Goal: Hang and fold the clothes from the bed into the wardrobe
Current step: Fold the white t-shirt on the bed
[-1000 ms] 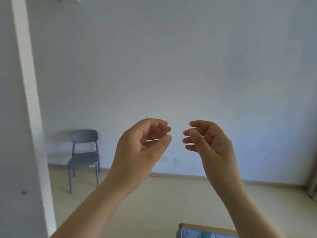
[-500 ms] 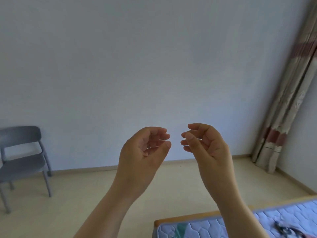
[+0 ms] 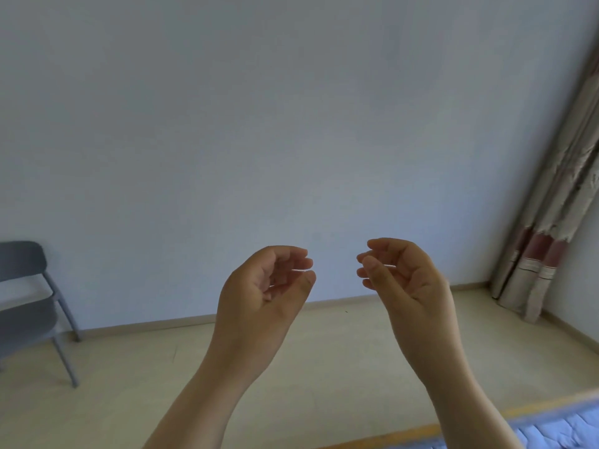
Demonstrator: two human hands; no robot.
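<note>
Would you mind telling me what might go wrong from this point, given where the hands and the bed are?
1. Both the left hand and the right hand are raised, loosely curled and empty, so no garment is in hand yet.
2. Only a corner of the bed shows at the lower right, and no clothes or wardrobe are in view; reaching now would probably be blind.
3. The grey chair stands on the left and might be bumped when turning.

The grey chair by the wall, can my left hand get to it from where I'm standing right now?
Probably not without stepping over. The left hand is raised, empty and loosely curled, while the grey chair stands well off to the left against the wall, open floor between. Nothing blocks the way.
</note>
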